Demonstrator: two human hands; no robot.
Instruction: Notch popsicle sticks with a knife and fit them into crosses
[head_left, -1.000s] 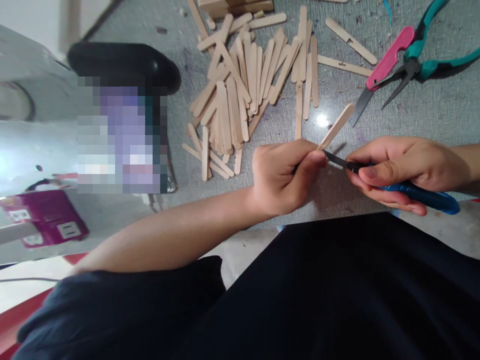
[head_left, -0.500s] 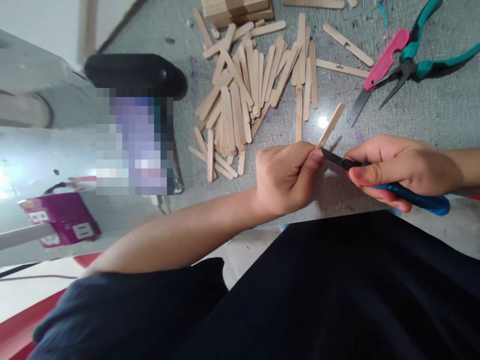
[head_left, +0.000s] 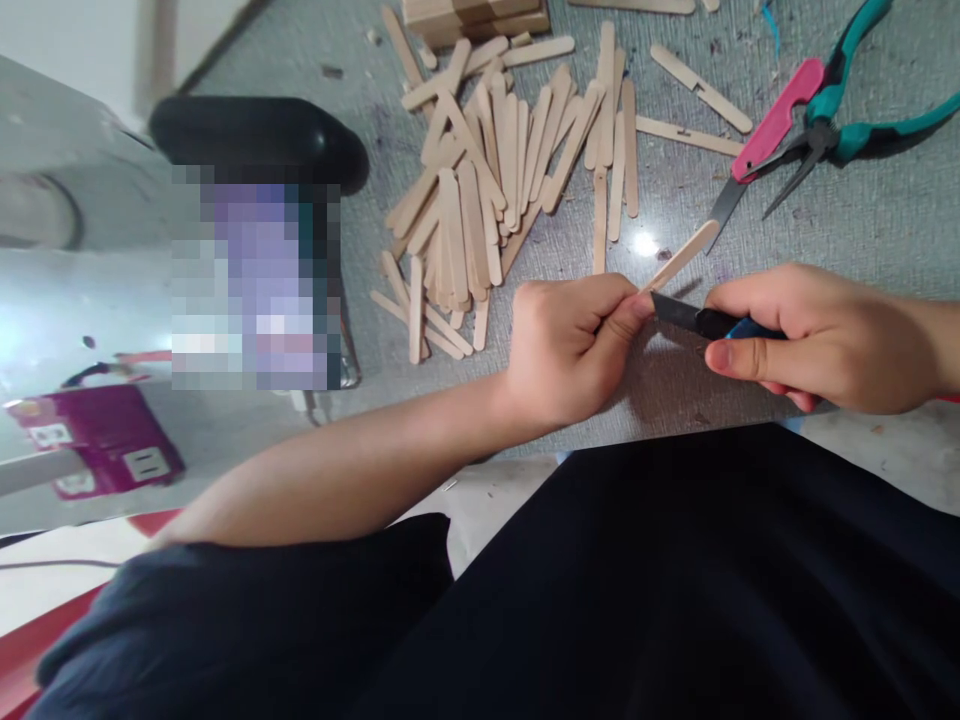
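My left hand (head_left: pixel 577 345) is closed on a wooden craft stick (head_left: pixel 686 250), whose free end points up and to the right. The stick's lower part is hidden inside my fingers. In my right hand (head_left: pixel 817 340) is a utility knife (head_left: pixel 679 312) with a blue handle, mostly covered by my palm. Its dark blade reaches left to my left thumb and the stick, though the exact contact there is hard to see. Just beyond lies a second knife (head_left: pixel 780 118) with a pink handle, its blade partly behind the raised stick.
Loose craft sticks (head_left: pixel 469 220) lie in a pile beyond my left hand. Notched sticks (head_left: pixel 701 88) lie near teal-handled pliers (head_left: pixel 821 130), which rest over the pink knife. A wooden block (head_left: pixel 480 18), a black rounded object (head_left: pixel 255 140) and a purple socket box (head_left: pixel 94 440) are farther off.
The held stick has tipped lower toward the right. My right hand has turned, so its fingers now cover more of the blue handle. The view has shifted slightly.
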